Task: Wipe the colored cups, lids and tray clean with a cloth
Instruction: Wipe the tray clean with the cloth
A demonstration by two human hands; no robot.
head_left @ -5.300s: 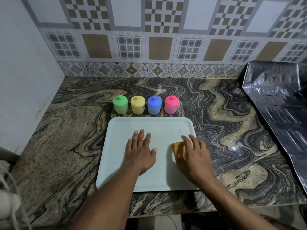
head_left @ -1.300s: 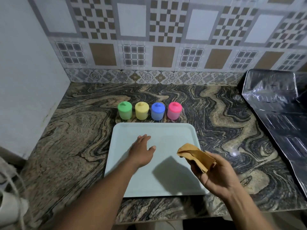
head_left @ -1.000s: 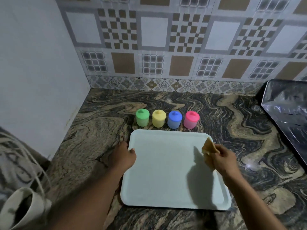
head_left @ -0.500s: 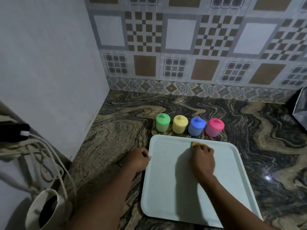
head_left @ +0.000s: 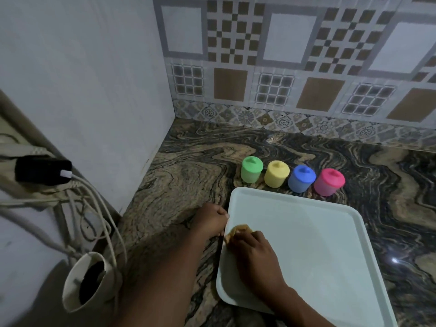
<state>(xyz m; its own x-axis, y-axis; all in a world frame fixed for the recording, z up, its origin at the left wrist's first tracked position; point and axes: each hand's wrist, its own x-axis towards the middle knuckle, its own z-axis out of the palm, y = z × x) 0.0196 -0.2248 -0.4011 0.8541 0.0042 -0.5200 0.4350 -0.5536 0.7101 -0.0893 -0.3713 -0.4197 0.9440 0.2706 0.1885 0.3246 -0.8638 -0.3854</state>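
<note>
Tray (head_left: 318, 244): pale and rectangular, it lay flat on the marbled stone counter (head_left: 188, 173), at 5 o'clock in the view.
Left hand (head_left: 211, 219): at the tray's 9 o'clock rim, fingers curled onto the edge — steadying it.
Right hand (head_left: 254, 251): just inside that rim, fingers bunched round a tan cloth (head_left: 238, 228), pressing it to the tray floor.
Cups: green cup (head_left: 251, 169), yellow cup (head_left: 276, 173), blue cup (head_left: 301, 178) and pink cup (head_left: 329, 182), lids on, stood in a row just beyond the tray's 12 o'clock edge.
Handling: the tray was probably light, stiff and slippery on polished stone — best held by its raised rim. The cloth was soft and crumpled easily.
</note>
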